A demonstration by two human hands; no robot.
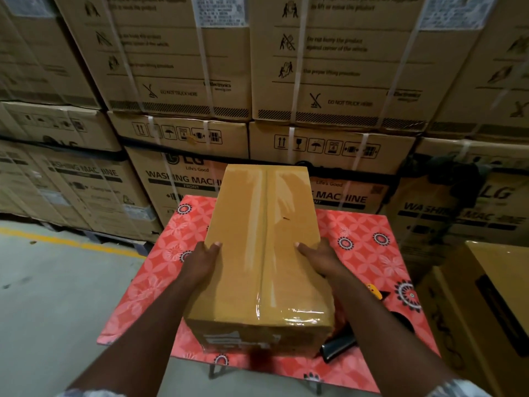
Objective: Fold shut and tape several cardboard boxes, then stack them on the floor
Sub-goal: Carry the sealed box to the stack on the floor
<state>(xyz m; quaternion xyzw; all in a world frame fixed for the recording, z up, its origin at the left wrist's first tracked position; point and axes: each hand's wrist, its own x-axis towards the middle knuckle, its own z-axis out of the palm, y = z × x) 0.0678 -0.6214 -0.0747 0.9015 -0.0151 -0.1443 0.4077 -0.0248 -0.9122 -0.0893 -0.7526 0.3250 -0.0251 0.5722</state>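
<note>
My left hand (pixel 204 260) and right hand (pixel 319 260) clasp the long sides of the taped tan cardboard box (pixel 257 213) over the red flower-patterned table (pixel 154 270); I should squeeze evenly and lift it level toward the grey concrete floor (pixel 57 282)

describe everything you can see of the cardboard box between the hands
The cardboard box is plain brown, long, flaps shut. Clear tape runs down its centre seam and over the near edge; a white label sits on the near end. It lies lengthwise away from the person above the red patterned table. The left hand and right hand grip its sides, thumbs on top.
</note>
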